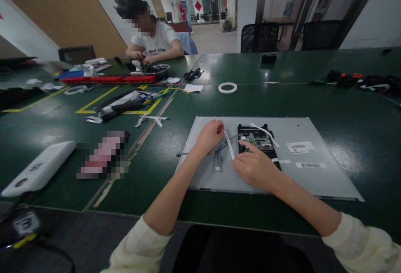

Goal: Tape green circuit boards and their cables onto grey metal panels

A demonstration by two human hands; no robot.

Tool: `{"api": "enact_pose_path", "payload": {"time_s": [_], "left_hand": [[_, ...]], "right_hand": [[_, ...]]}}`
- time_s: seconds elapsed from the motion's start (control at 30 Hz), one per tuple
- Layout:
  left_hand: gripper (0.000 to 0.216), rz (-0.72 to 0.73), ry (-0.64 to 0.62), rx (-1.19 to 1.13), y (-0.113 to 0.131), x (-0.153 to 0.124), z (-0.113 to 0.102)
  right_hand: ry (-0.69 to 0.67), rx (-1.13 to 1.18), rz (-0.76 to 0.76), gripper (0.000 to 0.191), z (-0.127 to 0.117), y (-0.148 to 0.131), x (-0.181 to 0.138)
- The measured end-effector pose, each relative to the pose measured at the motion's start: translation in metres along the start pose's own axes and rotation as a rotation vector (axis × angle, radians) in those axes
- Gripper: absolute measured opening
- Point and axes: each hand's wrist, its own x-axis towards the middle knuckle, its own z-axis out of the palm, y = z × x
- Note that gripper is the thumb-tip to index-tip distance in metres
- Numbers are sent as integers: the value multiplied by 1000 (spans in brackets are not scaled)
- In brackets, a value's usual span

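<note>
A short strip of white tape [229, 144] is stretched between my two hands. My left hand [209, 136] pinches its upper end with the fingers curled in. The lower end is between the fingers of my right hand [255, 168], whose index finger points out toward the green circuit board [258, 142]. That board sits in a black frame on a flat grey metal panel [297, 177], which looks like the back of a display. Grey cables [217, 159] lie bunched under and beside the tape. Another white tape strip [265, 133] runs loosely over the black frame's top.
A roll of white tape [227, 87] lies beyond the panel. Left are a phone [105, 154], a white power bank-like box [40, 166] and tape scraps [152, 119]. A co-worker [153, 43] sits across the green table [175, 147], handling dark cables.
</note>
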Motion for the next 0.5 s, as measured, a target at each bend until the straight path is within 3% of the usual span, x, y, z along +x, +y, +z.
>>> {"api": "enact_pose_path", "payload": {"time_s": [0.33, 0.43, 0.5], "left_hand": [[14, -17, -23, 44, 2, 1, -1], [14, -12, -24, 41, 1, 1, -1], [13, -6, -26, 45, 0, 0, 0]], "right_hand": [[32, 165, -3, 15, 1, -2, 1], [85, 204, 109, 20, -1, 12, -2], [122, 210, 261, 26, -5, 31, -9]]}}
